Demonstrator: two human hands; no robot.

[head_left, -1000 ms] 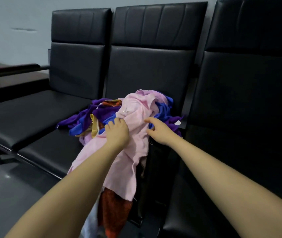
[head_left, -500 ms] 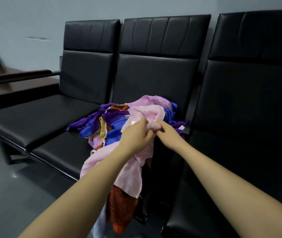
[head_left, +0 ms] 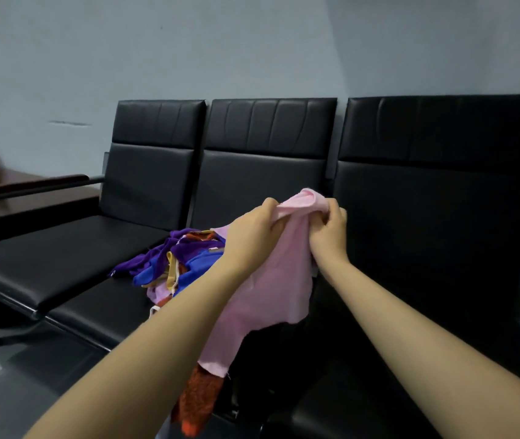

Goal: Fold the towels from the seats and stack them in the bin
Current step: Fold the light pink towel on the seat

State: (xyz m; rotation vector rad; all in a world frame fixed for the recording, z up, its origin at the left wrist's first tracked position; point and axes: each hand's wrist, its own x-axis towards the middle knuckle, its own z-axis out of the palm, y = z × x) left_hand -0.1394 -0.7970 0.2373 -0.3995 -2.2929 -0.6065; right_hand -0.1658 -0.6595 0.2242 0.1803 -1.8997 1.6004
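Head view: L hand [head_left: 253, 231] & R hand [head_left: 328, 231] pinch soft pink towel [head_left: 271, 280], hanging limp.

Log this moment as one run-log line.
step: lift towel | left hand: grips pink towel | right hand: grips it too | pile: on middle seat | bin: unseen
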